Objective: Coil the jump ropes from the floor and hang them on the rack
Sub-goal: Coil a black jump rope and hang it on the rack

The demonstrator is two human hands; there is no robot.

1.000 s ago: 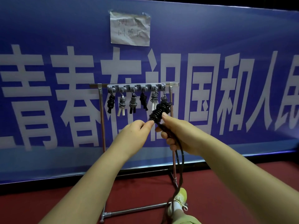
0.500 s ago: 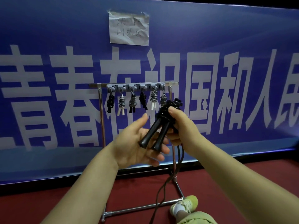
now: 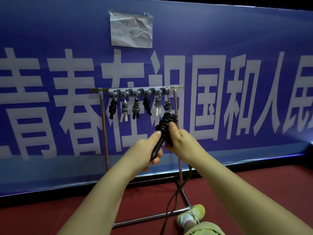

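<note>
Both hands are up in front of the rack point(image 3: 176, 126), working one black jump rope point(image 3: 166, 123). The left hand point(image 3: 144, 152) is curled round the black handles, thumb laid up along them toward the wound part. The right hand point(image 3: 182, 144) grips the thick bundle of turns just beside it, thumb pressed on the coil. So both hands are closed on the same rope, and it is held in the air, just below the rack's right end.

The coil is not finished. A loose tail point(image 3: 172, 199) hangs from under the right hand, runs down past the rack's right post and goes out of view at the bottom edge near the yellow-green shoe point(image 3: 192, 214), over the red floor point(image 3: 67, 209). This looks like the winding step, well along but with slack left to take up.

Up on the grey hook strip point(image 3: 138, 91), six coiled ropes point(image 3: 136, 107) hang in a row, black, white-handled and grey ones. Whether a free hook remains is hard to tell from here; the bundle in hand hides part of the rightmost one.

Next, I would judge, the tail needs wrapping round the bundle and tucking in, leaving a loop at the top. Then lift it to a hook. Let the tail drag and it could catch on the rack's base bar.
</note>
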